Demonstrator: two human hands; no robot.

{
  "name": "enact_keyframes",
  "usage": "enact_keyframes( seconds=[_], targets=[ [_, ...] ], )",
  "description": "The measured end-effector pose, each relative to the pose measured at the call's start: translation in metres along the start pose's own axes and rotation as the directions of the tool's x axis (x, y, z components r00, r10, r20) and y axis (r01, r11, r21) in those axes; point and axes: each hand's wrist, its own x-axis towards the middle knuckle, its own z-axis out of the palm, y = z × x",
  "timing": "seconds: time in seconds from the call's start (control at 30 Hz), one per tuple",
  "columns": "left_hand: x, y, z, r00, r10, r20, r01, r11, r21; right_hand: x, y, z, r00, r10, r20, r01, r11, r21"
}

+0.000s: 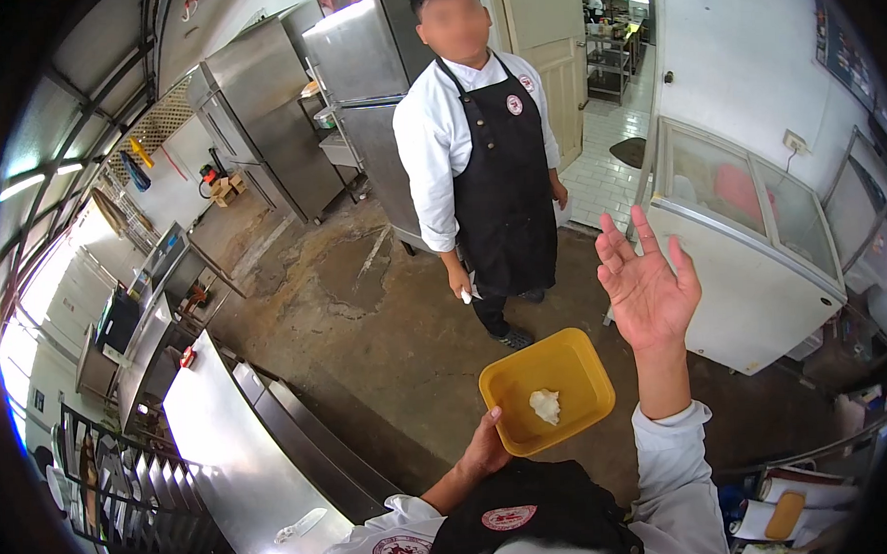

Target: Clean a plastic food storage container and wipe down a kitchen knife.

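Note:
My left hand [487, 444] grips the near left corner of a yellow plastic tub [592, 371], thumb over its rim. Inside, a small crumpled white lump [545, 407] lies on the bottom; whether it is paper, cloth or food I cannot tell. Raised to the right of the tub, my right hand [650, 288] is bare, palm showing and fingers spread, touching nothing. A person [502, 180] in a white jacket and black apron stands facing me beyond the tub, something small and white [467, 294] in one hand.
On the right stands a glass-topped chest freezer [751, 266]. A steel table [251, 445] runs along my left, with a whitish utensil [302, 525] on it. Steel refrigerators [251, 122] line the back beside an open doorway [607, 132]. The concrete floor [329, 369] is patchy.

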Motion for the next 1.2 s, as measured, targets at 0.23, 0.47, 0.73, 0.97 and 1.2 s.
enact_keyframes(
  seconds=[0.23, 0.47, 0.73, 0.97, 1.2],
  targets=[
    [-0.004, -0.007, -0.001, 1.0, -0.023, -0.015, 0.023, 1.0, -0.006, -0.017, -0.004, 0.011, 0.969, -0.241, -0.057, 0.234, 0.967, -0.106],
    [-0.008, -0.002, 0.006, 0.999, -0.045, -0.009, 0.045, 0.999, -0.004, -0.032, -0.006, 0.019, 0.937, -0.325, -0.131, 0.289, 0.928, -0.236],
    [-0.008, -0.006, 0.001, 0.999, -0.036, -0.029, 0.036, 0.999, 0.0, -0.084, 0.026, -0.013, 0.969, -0.096, -0.228, -0.057, 0.812, -0.582],
    [-0.01, -0.009, -0.003, 0.996, -0.086, -0.009, 0.086, 0.996, -0.008, -0.121, 0.036, -0.046, 0.921, -0.097, -0.377, -0.137, 0.826, -0.547],
    [-0.007, -0.009, -0.001, 0.995, -0.095, 0.008, 0.095, 0.995, 0.021, -0.136, 0.029, -0.041, 0.91, -0.044, -0.412, -0.154, 0.887, -0.436]
  ],
)
